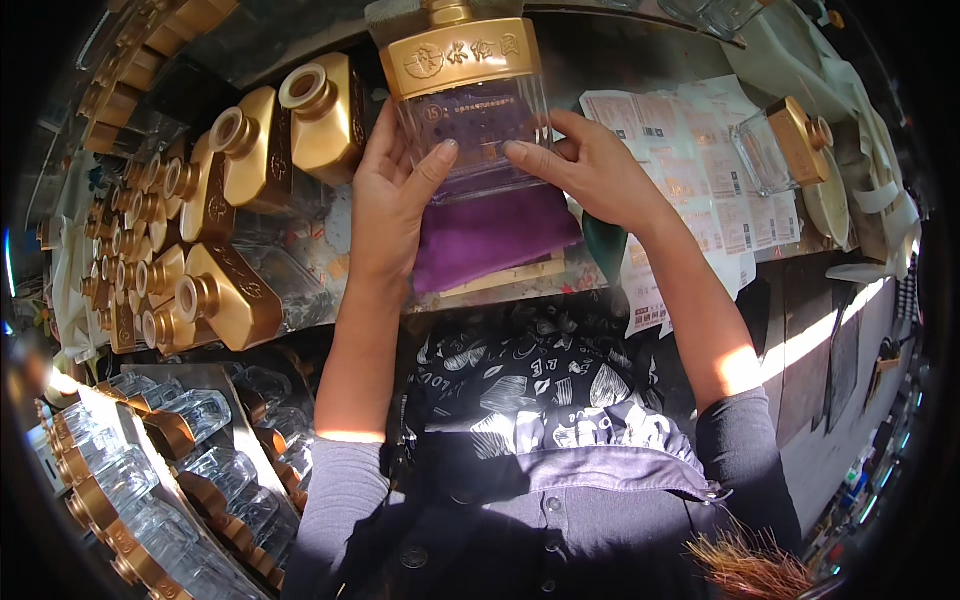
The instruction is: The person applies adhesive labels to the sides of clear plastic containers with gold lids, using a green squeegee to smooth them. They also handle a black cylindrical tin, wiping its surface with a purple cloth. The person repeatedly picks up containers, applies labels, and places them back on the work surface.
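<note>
Between both hands, a square glass bottle with a gold embossed shoulder (462, 60) is held up over the bench, its neck at the far side. My left hand (395, 185) wraps its left side, with the thumb on the lower glass. On the other side my right hand (605, 170) grips the right edge, its thumb also on the glass front. Small printing shows on the clear part. Beneath the bottle lies a folded purple cloth (495, 245), over what looks like a wooden piece. Most of my fingers are hidden behind the bottle.
Several gold-shouldered bottles (255, 150) crowd the bench's left. Sheets of printed labels (690, 160) are spread at right, beside a bottle lying on its side (785, 150). More glass bottles (195, 415) fill racks at lower left. A brush-like tuft of bristles (750, 565) shows at lower right.
</note>
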The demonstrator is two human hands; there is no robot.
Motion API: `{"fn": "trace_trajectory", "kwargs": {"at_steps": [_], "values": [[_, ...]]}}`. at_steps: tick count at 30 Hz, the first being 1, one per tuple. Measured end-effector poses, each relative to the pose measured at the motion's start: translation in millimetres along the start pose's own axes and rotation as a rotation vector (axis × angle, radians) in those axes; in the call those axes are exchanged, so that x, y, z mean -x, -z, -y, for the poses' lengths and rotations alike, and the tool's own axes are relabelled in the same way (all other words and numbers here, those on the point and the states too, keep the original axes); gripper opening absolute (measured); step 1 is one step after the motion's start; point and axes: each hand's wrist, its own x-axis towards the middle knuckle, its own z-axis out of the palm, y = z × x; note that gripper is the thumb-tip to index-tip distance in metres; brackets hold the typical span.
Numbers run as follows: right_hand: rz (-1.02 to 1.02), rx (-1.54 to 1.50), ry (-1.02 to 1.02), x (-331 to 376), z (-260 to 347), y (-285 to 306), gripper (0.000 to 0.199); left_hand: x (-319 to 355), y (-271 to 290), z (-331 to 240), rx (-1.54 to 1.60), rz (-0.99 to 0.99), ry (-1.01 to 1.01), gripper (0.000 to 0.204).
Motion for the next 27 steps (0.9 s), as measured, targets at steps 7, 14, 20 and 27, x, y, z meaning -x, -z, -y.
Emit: {"fn": "trace_trajectory", "kwargs": {"at_steps": [7, 14, 20, 27], "values": [[-0.027, -0.007, 0.105, -5.2, -11.8, -0.4, 0.069, 0.1, -1.1, -0.3, -0.007, -0.002, 0.006, 0.077], [0.074, -0.294, -0.021, 4.4, -9.0, 7.1, 0.063, 3.0, 4.6, -5.9, 0.023, 0.051, 0.031, 0.068], [0.047, -0.161, 0.058, 3.0, -13.0, 2.4, 0.062, 1.3, 12.1, -1.9, -0.073, 0.119, 0.025, 0.075], [0.048, -0.184, 0.05, 5.6, -9.3, 2.2, 0.061, 2.4, 12.5, -2.1, -0.045, 0.108, 0.033, 0.075]]}}
